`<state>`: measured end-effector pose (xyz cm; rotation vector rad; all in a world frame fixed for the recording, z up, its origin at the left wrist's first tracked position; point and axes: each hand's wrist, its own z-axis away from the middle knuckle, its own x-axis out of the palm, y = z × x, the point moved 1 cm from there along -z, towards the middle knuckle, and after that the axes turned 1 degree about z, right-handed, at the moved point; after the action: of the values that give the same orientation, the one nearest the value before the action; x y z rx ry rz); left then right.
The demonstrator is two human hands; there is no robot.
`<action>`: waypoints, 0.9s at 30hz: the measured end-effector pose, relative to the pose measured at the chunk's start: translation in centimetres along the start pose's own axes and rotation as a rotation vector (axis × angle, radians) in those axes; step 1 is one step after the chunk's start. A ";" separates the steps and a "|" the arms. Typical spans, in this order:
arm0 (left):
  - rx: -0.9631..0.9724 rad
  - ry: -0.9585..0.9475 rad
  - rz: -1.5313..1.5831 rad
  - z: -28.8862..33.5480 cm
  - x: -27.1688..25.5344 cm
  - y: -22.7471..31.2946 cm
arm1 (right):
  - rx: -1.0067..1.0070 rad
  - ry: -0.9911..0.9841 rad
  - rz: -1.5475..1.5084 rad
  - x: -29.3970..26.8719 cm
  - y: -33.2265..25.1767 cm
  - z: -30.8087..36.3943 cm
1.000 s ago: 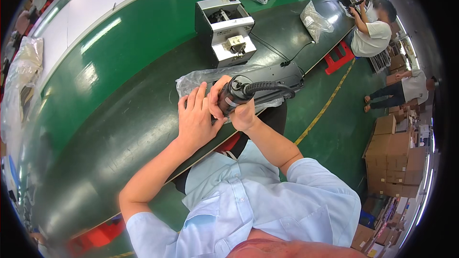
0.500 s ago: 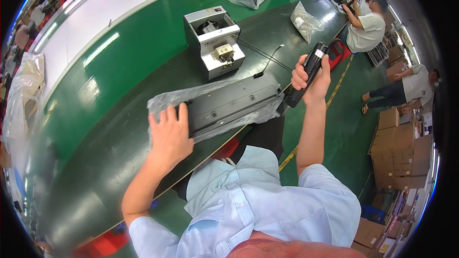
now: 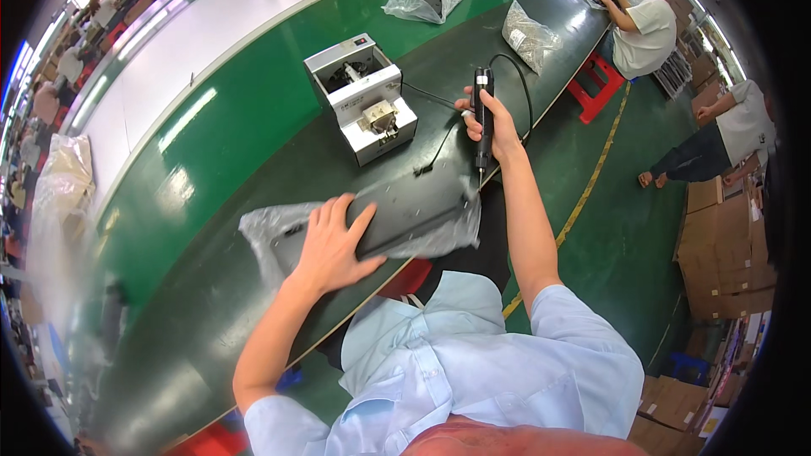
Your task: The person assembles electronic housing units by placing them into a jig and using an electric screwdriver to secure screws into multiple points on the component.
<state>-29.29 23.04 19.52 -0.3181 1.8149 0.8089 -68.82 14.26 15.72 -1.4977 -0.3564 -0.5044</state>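
A long black housing (image 3: pixel 414 209) lies on a clear plastic bag (image 3: pixel 269 232) at the table's near edge. My left hand (image 3: pixel 332 245) rests on the housing with its fingers spread. My right hand (image 3: pixel 494 122) is wrapped round a black electric screwdriver (image 3: pixel 482 131), held upright with its bit pointing down at the housing's right end. Whether the bit touches a screw there is too small to tell. A short dark cable (image 3: pixel 435 156) sticks out from the housing's far side.
Behind the housing stands a silver-and-black screw feeder machine (image 3: pixel 359 101). Plastic bags (image 3: pixel 528 38) lie farther along the dark green table (image 3: pixel 194 287). A seated person (image 3: pixel 646 21) works at the far right, near a red stool (image 3: pixel 596 89). Cardboard boxes (image 3: pixel 726 253) are stacked beyond the aisle.
The screwdriver has swung from slanted to upright, its bit now at the housing's right end. My left hand has slid inward on the housing, its fingers spread wider.
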 end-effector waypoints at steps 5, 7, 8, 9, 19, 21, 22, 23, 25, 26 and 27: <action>-0.093 -0.038 -0.035 7.6 -4.7 -2.2 | -0.031 0.042 -0.052 -0.4 -0.1 0.6; -0.204 0.012 -0.102 9.9 -6.7 -4.4 | -0.008 0.018 -0.036 0.3 -0.1 0.2; -0.268 0.045 -0.148 10.7 -7.6 -5.8 | -0.014 0.016 -0.037 0.4 -0.2 0.1; -0.326 0.103 -0.163 10.8 -8.4 -7.3 | -0.002 0.016 -0.025 0.3 -0.3 0.0; -0.648 0.238 -0.611 1.7 -8.9 -22.4 | 0.011 -0.050 -0.093 0.0 0.5 -0.5; -0.520 0.244 -0.514 -0.3 -7.0 -20.9 | -0.004 -0.024 -0.083 -0.5 0.5 -0.2; -0.431 0.325 -0.528 -1.4 -6.1 -18.9 | -0.009 -0.013 -0.080 -0.9 0.4 0.0; -0.365 0.372 -0.469 -2.2 -5.7 -16.4 | -0.013 -0.007 -0.076 -1.2 0.4 0.1; -0.225 0.462 -0.210 -2.0 -3.5 -13.8 | -0.010 0.006 -0.073 -1.2 0.4 0.1; -0.153 0.465 -0.144 -2.0 -3.0 -12.0 | -0.012 0.008 -0.071 -1.3 0.2 0.2; -0.150 0.467 -0.070 -1.4 -2.2 -10.7 | -0.008 0.007 -0.074 -1.2 0.3 0.2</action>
<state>-23.35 13.94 17.79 -0.7118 2.1618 0.8730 -69.62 14.56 14.82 -1.4944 -0.4053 -0.5701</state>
